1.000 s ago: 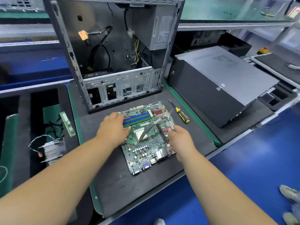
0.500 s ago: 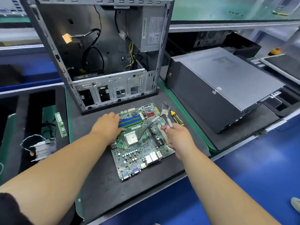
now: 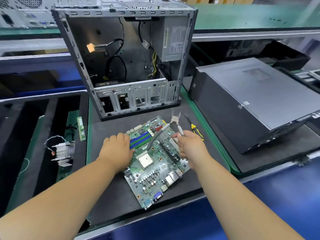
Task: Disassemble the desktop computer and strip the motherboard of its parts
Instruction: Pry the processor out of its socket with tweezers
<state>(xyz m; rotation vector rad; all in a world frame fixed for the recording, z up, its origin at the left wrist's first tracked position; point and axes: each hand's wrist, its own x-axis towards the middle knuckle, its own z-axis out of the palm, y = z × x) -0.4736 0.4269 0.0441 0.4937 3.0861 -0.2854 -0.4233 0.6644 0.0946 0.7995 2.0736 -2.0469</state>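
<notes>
A green motherboard [image 3: 155, 172] lies flat on the dark mat in front of me, with blue and green memory slots [image 3: 140, 139] and a square processor [image 3: 145, 159]. My left hand [image 3: 116, 149] presses palm-down on the board's left edge beside the memory slots. My right hand [image 3: 190, 144] holds one handle of grey-handled cutting pliers [image 3: 174, 121], whose jaws are spread and point away from me above the board's far corner. The opened computer case [image 3: 128, 66] stands upright behind the board, with cables and a power supply [image 3: 174, 44] inside.
A yellow-and-black screwdriver [image 3: 194, 127] lies right of the board. A heatsink with fan [image 3: 62, 151] and a memory stick [image 3: 81, 129] lie on the left. A closed grey computer case [image 3: 251, 101] rests on its side at right. The mat's front edge [image 3: 155, 215] is close.
My right hand has lifted the pliers higher over the board's far right corner, and their handles have spread. My left hand has stayed on the board's left edge.
</notes>
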